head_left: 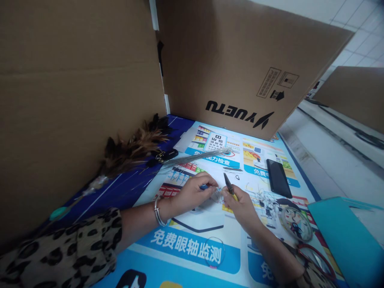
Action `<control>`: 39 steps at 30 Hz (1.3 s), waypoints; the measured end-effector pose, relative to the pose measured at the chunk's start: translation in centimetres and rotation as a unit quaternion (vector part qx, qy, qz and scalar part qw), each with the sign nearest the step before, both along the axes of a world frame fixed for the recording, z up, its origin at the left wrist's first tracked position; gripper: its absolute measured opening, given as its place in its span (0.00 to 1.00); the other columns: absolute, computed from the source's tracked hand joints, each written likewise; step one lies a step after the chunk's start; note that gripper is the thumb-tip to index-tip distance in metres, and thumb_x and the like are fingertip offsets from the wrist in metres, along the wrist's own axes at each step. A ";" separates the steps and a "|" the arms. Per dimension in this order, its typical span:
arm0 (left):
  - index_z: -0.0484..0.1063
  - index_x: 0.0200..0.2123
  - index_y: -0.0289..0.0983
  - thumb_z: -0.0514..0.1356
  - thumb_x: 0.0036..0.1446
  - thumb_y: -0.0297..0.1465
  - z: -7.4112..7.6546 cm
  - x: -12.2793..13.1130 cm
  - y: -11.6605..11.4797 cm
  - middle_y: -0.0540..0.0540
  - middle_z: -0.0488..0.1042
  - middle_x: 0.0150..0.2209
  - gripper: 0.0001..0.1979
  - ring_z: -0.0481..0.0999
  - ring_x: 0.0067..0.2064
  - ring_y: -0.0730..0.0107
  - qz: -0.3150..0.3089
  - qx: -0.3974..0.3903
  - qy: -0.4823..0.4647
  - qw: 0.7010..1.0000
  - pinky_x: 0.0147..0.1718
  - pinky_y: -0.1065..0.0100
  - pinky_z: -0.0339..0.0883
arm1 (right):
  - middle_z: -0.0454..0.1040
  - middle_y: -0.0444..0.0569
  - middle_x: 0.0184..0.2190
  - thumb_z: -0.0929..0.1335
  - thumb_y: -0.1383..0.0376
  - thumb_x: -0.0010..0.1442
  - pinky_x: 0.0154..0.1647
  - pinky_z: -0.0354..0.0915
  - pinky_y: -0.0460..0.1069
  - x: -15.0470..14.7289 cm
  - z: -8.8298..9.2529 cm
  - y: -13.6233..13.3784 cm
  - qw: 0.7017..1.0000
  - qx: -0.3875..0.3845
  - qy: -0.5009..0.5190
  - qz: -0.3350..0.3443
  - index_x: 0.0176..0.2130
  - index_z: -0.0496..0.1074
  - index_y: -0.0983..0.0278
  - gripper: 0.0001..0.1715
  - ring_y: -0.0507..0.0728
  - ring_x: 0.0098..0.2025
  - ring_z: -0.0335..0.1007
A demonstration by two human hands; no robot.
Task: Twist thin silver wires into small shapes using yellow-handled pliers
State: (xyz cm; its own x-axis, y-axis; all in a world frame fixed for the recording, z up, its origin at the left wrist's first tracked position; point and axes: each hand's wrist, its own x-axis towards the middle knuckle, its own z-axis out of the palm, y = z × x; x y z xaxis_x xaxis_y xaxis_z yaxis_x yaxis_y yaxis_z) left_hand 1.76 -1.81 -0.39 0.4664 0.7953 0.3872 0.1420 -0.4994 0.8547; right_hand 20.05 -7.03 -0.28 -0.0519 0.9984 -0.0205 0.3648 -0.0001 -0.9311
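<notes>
Left hand (196,191): fingertips pinched together on a thin wire piece (219,191), something blue showing at the fingers, too small to identify. Right hand (244,210): fingers curled around a small tool (228,184), black tip pointing up and away, yellow on the grip; thumb and index close to the wire. Can't tell if they touch it. Wire piece sits between the two hands, just above the printed sheet (195,268).

Beyond the hands: bundle of straight wires (198,157) lying across the sheet, a few short dark lengths and a small black loop (237,177) nearer the tool. Right of the right hand: tangle of small wire bits (264,200), round clear dish (296,225), black phone (279,178) farther out. Wire ring (223,250) with a pink bit lies nearer the wearer. Feathers (135,146) on the left, against the cardboard (75,80). Teal box (342,232) at far right.
</notes>
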 end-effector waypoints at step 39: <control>0.71 0.31 0.34 0.60 0.52 0.34 0.8 -2.4 0.7 0.48 0.71 0.32 0.08 0.68 0.34 0.72 0.103 -0.181 -0.106 0.972 0.35 0.70 0.62 | 0.71 0.49 0.35 0.62 0.55 0.59 0.39 0.59 0.49 2.4 0.8 1.6 0.941 0.123 -0.309 -0.061 0.38 0.69 0.62 0.15 0.57 0.39 0.65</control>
